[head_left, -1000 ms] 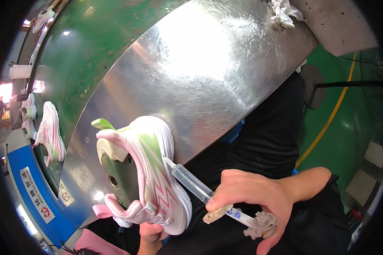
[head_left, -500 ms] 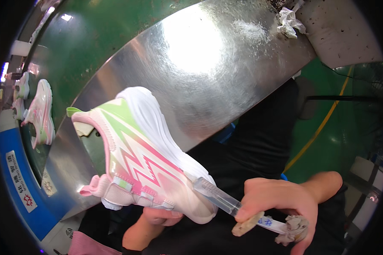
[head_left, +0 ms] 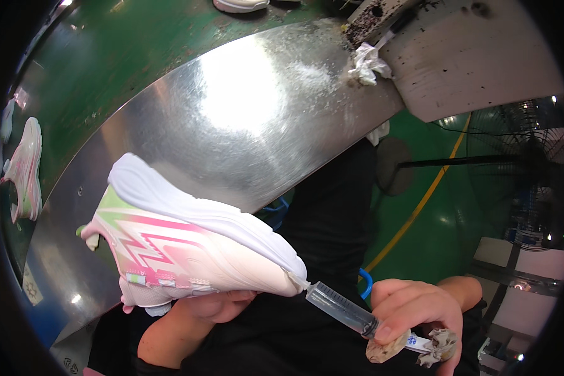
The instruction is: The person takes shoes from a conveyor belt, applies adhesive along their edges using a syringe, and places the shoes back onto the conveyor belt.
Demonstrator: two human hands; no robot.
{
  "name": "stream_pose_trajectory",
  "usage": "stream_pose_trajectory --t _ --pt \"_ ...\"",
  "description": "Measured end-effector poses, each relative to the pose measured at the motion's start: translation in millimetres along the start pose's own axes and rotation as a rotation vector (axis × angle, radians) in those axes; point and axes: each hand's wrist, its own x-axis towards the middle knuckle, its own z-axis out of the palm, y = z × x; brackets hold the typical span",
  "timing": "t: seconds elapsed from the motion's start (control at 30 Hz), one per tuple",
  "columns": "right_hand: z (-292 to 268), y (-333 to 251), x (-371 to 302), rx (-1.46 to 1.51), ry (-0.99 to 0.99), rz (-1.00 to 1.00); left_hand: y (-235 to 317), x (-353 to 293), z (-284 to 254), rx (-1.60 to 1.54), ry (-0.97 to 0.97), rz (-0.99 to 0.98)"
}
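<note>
A pink, white and green sneaker (head_left: 182, 247) lies tilted on its side in the air, its thick white sole turned up and its toe pointing right. My left hand (head_left: 214, 306) is closed on it from below; the shoe hides some of the fingers. In my right hand (head_left: 423, 307) is a clear syringe (head_left: 341, 308), gripped near the rear of its barrel. Its tip meets the seam between sole and upper at the toe. Tan wrapping (head_left: 387, 348) surrounds the barrel's rear, and a crumpled beige wad (head_left: 442, 348) covers the plunger end beside my palm.
Beyond the shoe stretches a shiny metal tabletop (head_left: 282, 172), with a crumpled white tissue (head_left: 368, 64) near its far right corner. A similar sneaker (head_left: 27, 169) rests on the green surface at far left. More shoes (head_left: 241, 5) show at the top edge. A fan (head_left: 529, 150) stands at right.
The sneaker has rolled and swung so its toe points more to the right and more sole shows. The syringe tip has shifted along the seam to the toe end. The whole view has shifted.
</note>
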Motion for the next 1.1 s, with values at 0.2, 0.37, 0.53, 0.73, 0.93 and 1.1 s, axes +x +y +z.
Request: stream_pose_trajectory --t 0.2,0.37,0.53,0.73,0.93,1.1 --pt "-4 -7 -8 -0.078 0.039 -0.012 0 24 12 -0.09 -0.015 0.017" --pt "-7 -6 -9 -0.192 0.067 -0.06 3 41 10 -0.045 -0.153 0.052" --pt "-1 5 -6 -0.262 0.101 -0.093 2 53 14 -0.083 -0.12 0.115" --pt "13 18 -5 -0.487 0.086 -0.098 5 59 28 -0.184 -0.18 0.123" --pt "14 24 5 -0.716 0.08 -0.178 6 57 29 -0.187 -0.168 0.126" --pt "11 29 11 -0.893 0.04 -0.24 8 53 26 -0.176 -0.208 0.064"
